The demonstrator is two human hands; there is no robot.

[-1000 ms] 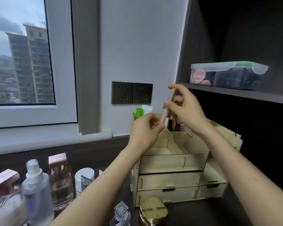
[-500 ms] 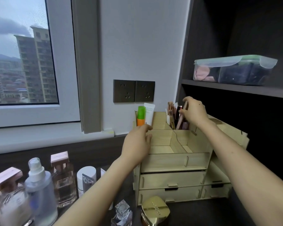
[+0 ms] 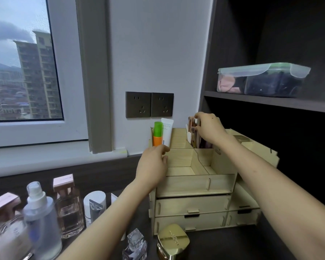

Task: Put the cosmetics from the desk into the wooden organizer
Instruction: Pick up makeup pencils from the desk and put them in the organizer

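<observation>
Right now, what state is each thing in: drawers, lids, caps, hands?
Organizer, drawers shut.
Tubes, upright in back left compartment.
Sticks, upright in back right compartment.
Right hand, fingers curled round sticks.
Left hand, at organizer's left edge, grip unclear.
Gold compact, closed, on desk.
Perfume bottles, capped, upright.
Plastic box, lid on.

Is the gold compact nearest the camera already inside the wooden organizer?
No, the gold compact lies on the dark desk, in front of the wooden organizer and below its drawers.
</observation>
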